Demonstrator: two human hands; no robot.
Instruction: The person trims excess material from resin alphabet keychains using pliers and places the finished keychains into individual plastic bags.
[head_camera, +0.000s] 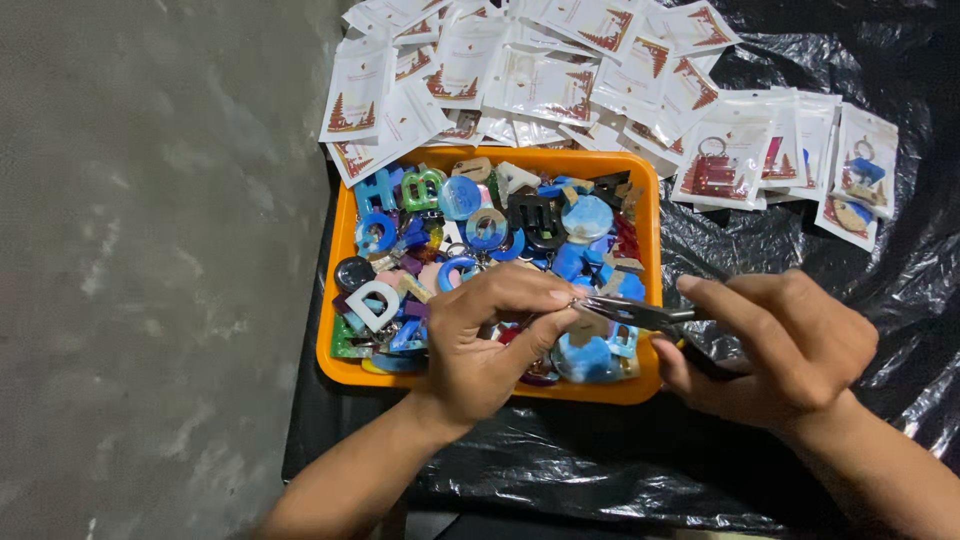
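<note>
1. Nearest the camera, two bare forearms reach in over the crinkled black plastic sheet (600, 470) that covers the near and right part of the surface
2. The left hand (490, 340) is pinched shut, thumb and fingertips gripping a small metal ring (573, 303) over the near edge of the orange tray (340, 300); the ring is too small to make out clearly
3. The right hand (780, 345) is clenched around slim pliers (640, 315) whose tip meets that ring just right of the left thumb
4. The tray is heaped with resin letter charms (375, 303) in blue, white, black and green
5. Risk, as I judge it: the ring is held only by fingertips, so a twist of the pliers could flick it into the heap, where it would be hard to find; the tip could also nip the thumb
6. Far beyond the tray lies a spread of flat white sachets (540, 70) with red motifs; to the far right, packets (720, 160) already show keyrings inside
</note>
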